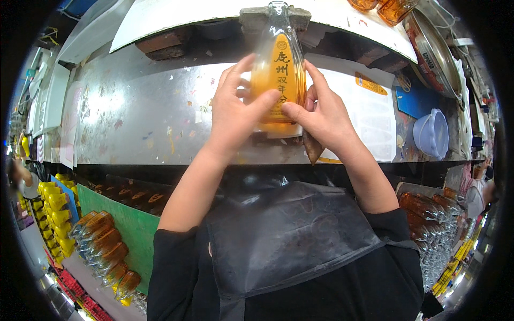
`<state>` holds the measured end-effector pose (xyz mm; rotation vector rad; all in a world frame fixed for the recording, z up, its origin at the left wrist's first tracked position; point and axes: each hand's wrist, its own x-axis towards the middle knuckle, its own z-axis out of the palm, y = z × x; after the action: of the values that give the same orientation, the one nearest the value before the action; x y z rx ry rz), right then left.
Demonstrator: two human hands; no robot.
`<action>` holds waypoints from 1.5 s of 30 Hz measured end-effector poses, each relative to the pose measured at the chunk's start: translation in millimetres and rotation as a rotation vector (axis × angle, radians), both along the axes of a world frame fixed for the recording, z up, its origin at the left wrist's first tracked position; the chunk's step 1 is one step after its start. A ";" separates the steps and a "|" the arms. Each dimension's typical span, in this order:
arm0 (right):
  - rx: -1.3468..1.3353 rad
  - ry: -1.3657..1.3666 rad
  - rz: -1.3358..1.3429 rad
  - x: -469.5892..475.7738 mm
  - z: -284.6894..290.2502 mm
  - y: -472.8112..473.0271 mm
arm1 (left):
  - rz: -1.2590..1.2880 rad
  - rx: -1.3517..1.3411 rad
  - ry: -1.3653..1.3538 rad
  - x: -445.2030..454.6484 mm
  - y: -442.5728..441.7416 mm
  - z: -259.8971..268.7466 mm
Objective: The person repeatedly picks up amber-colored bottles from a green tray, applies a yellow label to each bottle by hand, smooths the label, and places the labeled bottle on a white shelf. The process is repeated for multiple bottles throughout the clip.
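Note:
A clear glass bottle (pixel 281 72) with an amber tint and a tall yellow label bearing writing lies before me, its neck pointing away over a grey block (pixel 249 18). My left hand (pixel 241 100) touches its left side, the thumb on the lower label. On the lower right of the label rests the thumb of my right hand (pixel 325 108), its fingers along the bottle's right side. A brown pointed piece (pixel 312 148) shows just below my right hand; what it is I cannot tell. Right of the hands lies a white sheet (pixel 371 116) with one yellow label (pixel 370 83) near its top.
The grey metal worktop (pixel 140 116) carries paper scraps. A raised white board (pixel 180 14) spans the back. At the right stand a pale blue bucket (pixel 431 133) and a blue sheet (pixel 415 102). Amber bottles (pixel 104 248) are stacked below at left, more bottles (pixel 425 208) at right.

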<state>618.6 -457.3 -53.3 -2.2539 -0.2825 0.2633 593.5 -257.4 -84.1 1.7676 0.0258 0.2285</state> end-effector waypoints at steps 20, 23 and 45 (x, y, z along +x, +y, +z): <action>0.336 0.281 0.036 7.3 1.1 -21.4 | -0.221 0.207 -0.134 -15.3 14.2 -19.0; 0.273 0.275 0.095 5.4 -2.0 -26.9 | -0.200 0.054 -0.064 -14.2 15.8 -18.1; 0.095 0.014 0.011 -3.4 -7.9 -4.3 | -0.025 0.076 0.052 -6.3 0.4 -13.9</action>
<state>615.2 -461.6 -61.2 -2.1569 -0.2941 0.2657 587.2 -257.0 -98.0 1.8480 0.0326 0.1672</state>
